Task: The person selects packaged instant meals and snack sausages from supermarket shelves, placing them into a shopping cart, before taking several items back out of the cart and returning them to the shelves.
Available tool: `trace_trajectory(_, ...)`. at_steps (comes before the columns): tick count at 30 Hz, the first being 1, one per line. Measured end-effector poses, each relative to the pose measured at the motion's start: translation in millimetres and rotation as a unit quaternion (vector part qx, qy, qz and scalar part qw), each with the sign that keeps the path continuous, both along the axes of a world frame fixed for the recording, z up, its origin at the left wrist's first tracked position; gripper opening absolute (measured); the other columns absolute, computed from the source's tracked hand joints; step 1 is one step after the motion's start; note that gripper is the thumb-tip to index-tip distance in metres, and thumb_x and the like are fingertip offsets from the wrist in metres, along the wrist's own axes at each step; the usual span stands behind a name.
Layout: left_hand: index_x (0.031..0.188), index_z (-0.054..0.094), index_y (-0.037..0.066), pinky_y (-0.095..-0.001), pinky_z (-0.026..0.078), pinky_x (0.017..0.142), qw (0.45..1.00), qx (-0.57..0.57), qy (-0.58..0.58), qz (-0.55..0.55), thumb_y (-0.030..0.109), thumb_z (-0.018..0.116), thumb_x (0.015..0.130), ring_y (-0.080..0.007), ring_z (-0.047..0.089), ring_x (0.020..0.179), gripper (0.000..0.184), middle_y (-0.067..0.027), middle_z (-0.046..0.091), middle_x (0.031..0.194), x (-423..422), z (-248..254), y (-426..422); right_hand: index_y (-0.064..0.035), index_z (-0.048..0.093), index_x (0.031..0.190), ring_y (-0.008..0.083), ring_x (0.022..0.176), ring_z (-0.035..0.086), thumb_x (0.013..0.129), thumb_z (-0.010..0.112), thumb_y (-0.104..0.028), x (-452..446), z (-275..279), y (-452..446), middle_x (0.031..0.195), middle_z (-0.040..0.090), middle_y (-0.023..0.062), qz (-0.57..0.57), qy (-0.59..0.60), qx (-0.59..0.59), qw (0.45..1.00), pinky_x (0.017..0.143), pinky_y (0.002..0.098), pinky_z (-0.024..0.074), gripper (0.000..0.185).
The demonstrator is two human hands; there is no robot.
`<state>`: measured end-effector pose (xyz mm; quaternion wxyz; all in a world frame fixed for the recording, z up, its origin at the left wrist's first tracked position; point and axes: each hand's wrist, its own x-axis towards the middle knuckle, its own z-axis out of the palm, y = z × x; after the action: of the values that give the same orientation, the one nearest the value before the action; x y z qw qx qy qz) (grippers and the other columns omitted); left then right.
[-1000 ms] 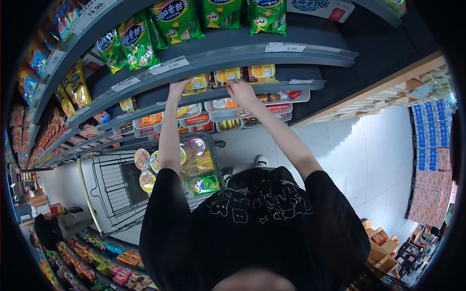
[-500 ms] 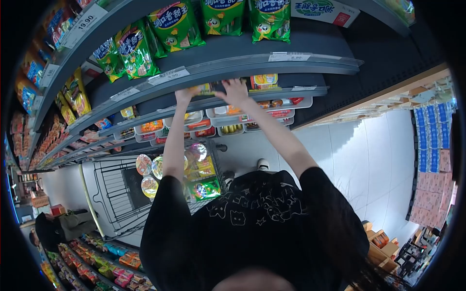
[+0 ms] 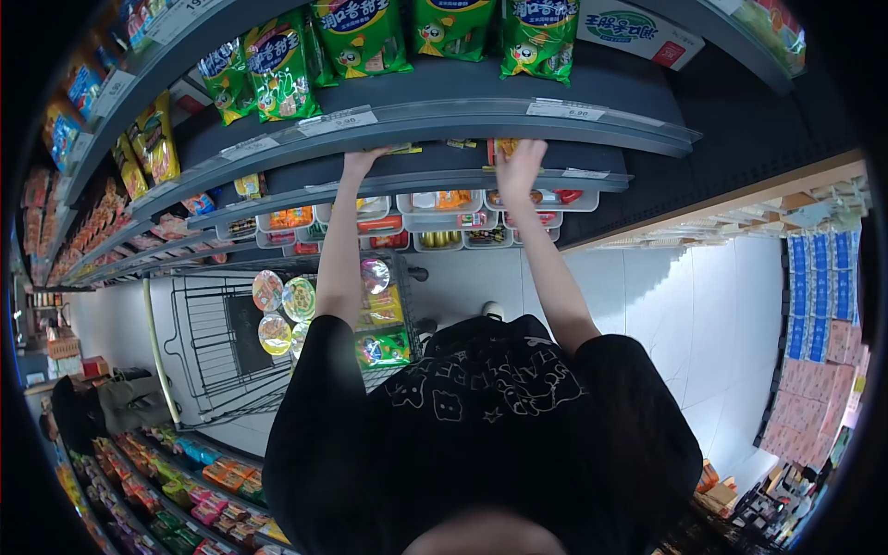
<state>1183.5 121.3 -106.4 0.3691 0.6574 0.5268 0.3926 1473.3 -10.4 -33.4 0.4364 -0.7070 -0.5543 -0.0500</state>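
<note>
My left hand (image 3: pixel 362 164) reaches under the edge of a dark shelf (image 3: pixel 435 113), its fingertips partly hidden beside a yellow-edged pack (image 3: pixel 404 149). Farther right, my right hand (image 3: pixel 520 168) is closed around a small yellow-orange pack (image 3: pixel 505 148) at the same lower shelf level. Another small pack (image 3: pixel 461 143) lies deeper in the shelf between the hands. Green snack bags (image 3: pixel 363 39) stand on the shelf above, and clear trays (image 3: pixel 442 201) of packaged food sit below.
A shopping cart (image 3: pixel 205 319) with round-lidded tubs (image 3: pixel 275 334) and a green bag (image 3: pixel 383 349) stands below left. At the lower left a person (image 3: pixel 129 403) is near another snack shelf (image 3: pixel 211 510). Blue and pink packs (image 3: pixel 810 287) are stacked at the far right.
My right hand has moved right and closed at the rightmost pack. The packs between my hands now sit deeper under the shelf. My left hand has moved slightly right.
</note>
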Motion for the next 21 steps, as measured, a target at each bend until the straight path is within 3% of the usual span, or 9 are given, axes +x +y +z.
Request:
trace_trajectory(3, 0.109, 0.049, 0.002, -0.0285, 0.037, 0.087, 1.000, -0.004, 0.012, -0.028, 0.029, 0.071, 0.066, -0.0171, 0.049, 0.098, 0.056, -0.0097, 0.054, 0.106, 1, 28, -12, 0.0076, 0.037, 0.107, 0.0408, 0.105, 0.033, 0.052, 0.076, -0.012, 28, -10, 13, 0.109, 0.040, 0.0216, 0.033, 0.108, -0.026, 0.993, 0.090, 0.0415, 0.0312, 0.070)
trace_trajectory(4, 0.109, 0.049, 0.002, -0.0285, 0.037, 0.087, 1.000, -0.003, 0.011, -0.024, 0.029, 0.071, 0.066, -0.0171, 0.049, 0.098, 0.056, -0.0097, 0.054, 0.106, 2, 41, -19, 0.0046, 0.039, 0.110, 0.0396, 0.105, 0.037, 0.048, 0.080, -0.021, 42, -35, 33, 0.108, 0.044, 0.0195, 0.068, 0.075, 0.015, 0.995, 0.091, 0.0408, 0.0306, 0.078)
trace_trajectory(6, 0.112, 0.048, 0.002, -0.0279, 0.036, 0.088, 0.991, -0.126, 0.053, -0.012, 0.030, 0.071, 0.065, -0.0178, 0.046, 0.103, 0.059, -0.0103, 0.051, 0.112, 1, 60, -27, 0.0024, 0.043, 0.108, 0.0388, 0.103, 0.038, 0.050, 0.079, -0.023, 53, -34, 51, 0.106, 0.046, 0.0189, 0.107, 0.047, -0.010, 0.993, 0.091, 0.0409, 0.0303, 0.073)
trace_trajectory(8, 0.114, 0.046, 0.002, -0.0279, 0.036, 0.088, 0.988, -0.140, 0.054, -0.024, 0.032, 0.072, 0.064, -0.0187, 0.045, 0.105, 0.063, -0.0111, 0.049, 0.114, -12, 56, -21, 0.0001, 0.046, 0.106, 0.0379, 0.102, 0.040, 0.052, 0.078, -0.024, 62, -34, 63, 0.105, 0.048, 0.0183, 0.146, 0.018, -0.037, 0.988, 0.091, 0.0410, 0.0300, 0.068)
trace_trajectory(10, 0.116, 0.045, 0.003, -0.0279, 0.035, 0.089, 0.986, -0.155, 0.055, -0.036, 0.034, 0.072, 0.063, -0.0195, 0.044, 0.107, 0.067, -0.0118, 0.048, 0.115, -19, 59, -22, -0.0035, 0.050, 0.104, 0.0351, 0.101, 0.042, 0.060, 0.072, -0.024, 64, -30, 68, 0.105, 0.050, 0.0176, 0.207, 0.127, 0.011, 0.970, 0.091, 0.0405, 0.0295, 0.053)
trace_trajectory(12, 0.117, 0.043, 0.001, -0.0297, 0.036, 0.088, 0.976, -0.171, 0.136, -0.023, 0.034, 0.075, 0.059, -0.0211, 0.045, 0.105, 0.074, -0.0133, 0.048, 0.114, -23, 69, -24, -0.0033, 0.050, 0.104, 0.0350, 0.102, 0.042, 0.061, 0.071, -0.023, 67, -40, 75, 0.105, 0.050, 0.0177, 0.221, 0.137, 0.012, 0.965, 0.091, 0.0405, 0.0294, 0.052)
trace_trajectory(16, 0.118, 0.040, -0.001, -0.0312, 0.033, 0.091, 0.974, -0.194, 0.119, -0.004, 0.027, 0.073, 0.062, -0.0257, 0.042, 0.108, 0.070, -0.0162, 0.045, 0.117, 1, 82, -51, -0.0029, 0.050, 0.104, 0.0349, 0.102, 0.042, 0.062, 0.070, -0.022, 71, -39, 82, 0.106, 0.049, 0.0179, 0.228, 0.107, -0.013, 0.968, 0.091, 0.0405, 0.0294, 0.050)
trace_trajectory(18, 0.117, 0.038, -0.003, -0.0344, 0.032, 0.092, 0.964, 0.077, 0.173, 0.189, 0.014, 0.065, 0.068, -0.0320, 0.041, 0.108, 0.059, -0.0194, 0.045, 0.115, 21, 70, -80, -0.0027, 0.049, 0.104, 0.0348, 0.103, 0.042, 0.063, 0.069, -0.021, 69, -37, 84, 0.106, 0.049, 0.0180, 0.227, 0.099, -0.017, 0.969, 0.091, 0.0404, 0.0294, 0.049)
trace_trajectory(21, 0.113, 0.040, -0.003, -0.0387, 0.029, 0.094, 0.938, 0.232, 0.103, 0.235, -0.001, 0.054, 0.067, -0.0355, 0.036, 0.111, 0.048, -0.0208, 0.041, 0.115, 78, 79, -149, -0.0024, 0.049, 0.105, 0.0347, 0.103, 0.042, 0.064, 0.068, -0.020, 67, -33, 86, 0.106, 0.049, 0.0181, 0.225, 0.091, -0.020, 0.970, 0.091, 0.0404, 0.0294, 0.048)
